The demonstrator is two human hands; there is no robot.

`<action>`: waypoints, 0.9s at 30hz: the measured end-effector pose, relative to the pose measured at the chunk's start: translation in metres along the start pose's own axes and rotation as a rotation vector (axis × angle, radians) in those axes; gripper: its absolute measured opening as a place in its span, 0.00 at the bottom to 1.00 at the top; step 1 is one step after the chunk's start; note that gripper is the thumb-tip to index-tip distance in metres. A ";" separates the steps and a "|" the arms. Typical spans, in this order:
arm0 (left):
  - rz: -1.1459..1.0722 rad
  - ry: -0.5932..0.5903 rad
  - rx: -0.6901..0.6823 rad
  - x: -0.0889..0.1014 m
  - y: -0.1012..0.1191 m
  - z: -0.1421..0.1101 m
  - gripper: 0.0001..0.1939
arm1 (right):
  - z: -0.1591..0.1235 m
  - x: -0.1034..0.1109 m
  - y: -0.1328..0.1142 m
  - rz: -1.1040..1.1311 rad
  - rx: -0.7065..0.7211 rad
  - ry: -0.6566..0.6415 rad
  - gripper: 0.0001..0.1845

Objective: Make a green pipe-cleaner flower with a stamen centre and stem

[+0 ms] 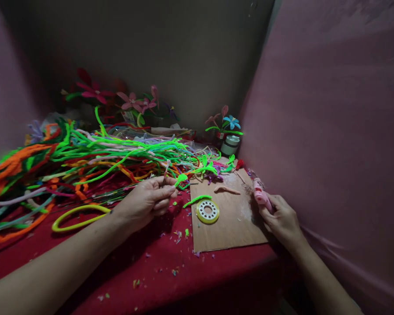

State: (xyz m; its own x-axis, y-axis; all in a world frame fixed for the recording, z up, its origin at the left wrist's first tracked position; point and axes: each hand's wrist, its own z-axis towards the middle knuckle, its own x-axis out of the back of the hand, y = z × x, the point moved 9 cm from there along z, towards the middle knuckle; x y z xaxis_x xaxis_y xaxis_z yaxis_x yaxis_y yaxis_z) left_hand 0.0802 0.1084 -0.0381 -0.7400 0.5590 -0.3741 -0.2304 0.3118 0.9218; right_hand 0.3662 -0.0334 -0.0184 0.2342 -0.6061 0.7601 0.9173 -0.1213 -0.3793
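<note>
My left hand pinches a small bright green leaf shape, made of fuzzy pipe cleaner, between thumb and fingertips. It is raised over the red cloth, left of a brown cardboard sheet. At the right side of the cardboard, my right hand is closed around a pink hand tool, whose exact kind I cannot make out. On the cardboard lie a yellow tape roll with a white core and a curved beige pipe-cleaner piece. A green pipe-cleaner strip crosses the board's left edge.
A large heap of coloured pipe cleaners spreads across the left and back. Behind it stand pink fuzzy flowers. A lidded jar and a blue flower are at the back right. Pink sheeting rises on the right.
</note>
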 end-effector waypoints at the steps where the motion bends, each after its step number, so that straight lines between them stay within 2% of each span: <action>1: -0.004 0.001 0.010 -0.001 -0.001 -0.001 0.10 | -0.001 0.007 -0.001 0.073 -0.020 0.041 0.14; 4: -0.010 -0.010 0.050 -0.005 -0.004 -0.003 0.09 | -0.005 0.021 -0.004 0.339 -0.160 0.115 0.10; 7: -0.010 -0.033 0.083 -0.009 -0.007 -0.005 0.09 | -0.007 0.016 -0.017 0.715 -0.382 0.109 0.09; 8: -0.012 -0.037 0.082 -0.010 -0.006 -0.006 0.09 | -0.005 0.014 -0.027 0.873 -0.437 0.130 0.10; 10: -0.030 -0.028 0.046 -0.009 -0.001 -0.007 0.09 | 0.002 0.002 -0.055 1.147 -0.508 0.088 0.12; 13: -0.077 0.035 -0.061 0.000 0.012 -0.007 0.09 | 0.022 -0.014 -0.104 1.370 -0.472 -0.048 0.09; 15: -0.106 0.088 -0.126 0.008 0.020 -0.006 0.09 | 0.036 -0.020 -0.129 1.396 -0.367 -0.102 0.09; 18: -0.132 0.156 -0.204 0.020 0.032 -0.005 0.09 | 0.052 -0.029 -0.155 1.269 -0.201 -0.168 0.13; 23: -0.154 0.226 -0.259 0.035 0.042 -0.004 0.10 | 0.054 -0.043 -0.175 0.988 -0.035 -0.235 0.14; 27: -0.140 0.198 -0.239 0.037 0.039 -0.002 0.08 | 0.049 -0.041 -0.192 0.925 0.080 -0.252 0.12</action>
State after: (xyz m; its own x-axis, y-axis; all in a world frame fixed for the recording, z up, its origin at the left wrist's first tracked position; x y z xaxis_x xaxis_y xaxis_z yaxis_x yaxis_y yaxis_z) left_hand 0.0431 0.1397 -0.0157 -0.7938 0.3564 -0.4929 -0.4625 0.1726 0.8697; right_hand 0.1966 0.0530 0.0489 0.9297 -0.2472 0.2730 0.3521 0.3794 -0.8556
